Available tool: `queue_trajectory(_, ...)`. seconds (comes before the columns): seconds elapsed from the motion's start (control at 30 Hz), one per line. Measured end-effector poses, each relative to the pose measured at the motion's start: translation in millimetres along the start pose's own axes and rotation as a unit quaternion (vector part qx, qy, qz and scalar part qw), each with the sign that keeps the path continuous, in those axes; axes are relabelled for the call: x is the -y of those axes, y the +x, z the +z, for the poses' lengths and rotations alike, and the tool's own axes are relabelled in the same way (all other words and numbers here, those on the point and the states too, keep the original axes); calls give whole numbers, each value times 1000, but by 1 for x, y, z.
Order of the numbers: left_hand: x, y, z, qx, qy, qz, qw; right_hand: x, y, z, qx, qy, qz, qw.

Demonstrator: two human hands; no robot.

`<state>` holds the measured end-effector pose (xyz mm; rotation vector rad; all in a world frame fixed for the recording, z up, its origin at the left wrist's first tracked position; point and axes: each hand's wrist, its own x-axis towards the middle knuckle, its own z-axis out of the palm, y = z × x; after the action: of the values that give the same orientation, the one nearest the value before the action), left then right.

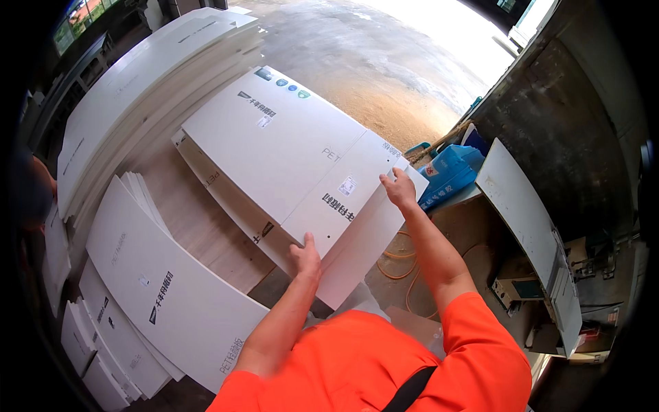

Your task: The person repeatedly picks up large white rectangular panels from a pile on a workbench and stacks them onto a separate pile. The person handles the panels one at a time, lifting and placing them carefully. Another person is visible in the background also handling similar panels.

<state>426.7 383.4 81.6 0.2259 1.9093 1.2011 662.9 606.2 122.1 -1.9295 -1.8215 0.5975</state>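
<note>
A white board (340, 196) with printed marks, a small label and small dark holes lies in front of me. It meets a longer white board (268, 144) along a straight seam at its far side. My left hand (306, 258) is closed on the near left corner, thumb on top and the other fingers mostly hidden. At the near right corner, my right hand (399, 188) is closed around the edge. Another pale board (364, 254) shows beneath, sticking out toward me between my forearms. More boards (226, 185) lie under the left edge.
A tall stack of white boards (137, 75) stands at the far left, with more panels (165, 275) leaning nearer. To the right are a blue bag (449, 175), an orange hose (405, 275) and a leaning panel (525, 213). Sawdust (384, 113) covers the floor beyond.
</note>
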Motion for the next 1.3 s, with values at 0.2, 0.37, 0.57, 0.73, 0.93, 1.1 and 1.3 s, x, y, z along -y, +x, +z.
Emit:
queue_trajectory(0.2,-4,5,29,-120,-122,42,984,23,166,3,163,-30,-84,983)
queue_trajectory(0.37,-15,8,42,-188,-99,51,976,33,206,20,298,94,-90,946)
queue_trajectory(0.57,-17,6,37,-169,-66,87,980,35,208,15,283,42,-141,948)
queue_trajectory(0.73,-39,20,32,-201,-102,10,974,45,214,15,348,128,-16,928)
queue_trajectory(0.93,-49,33,38,-264,8,3,965,46,214,34,303,61,-70,949)
queue_trajectory(1.1,-44,35,35,-273,4,12,962,36,223,43,299,48,-87,949)
queue_trajectory(1.3,-44,53,32,-290,3,-51,956,31,228,47,293,41,-80,952)
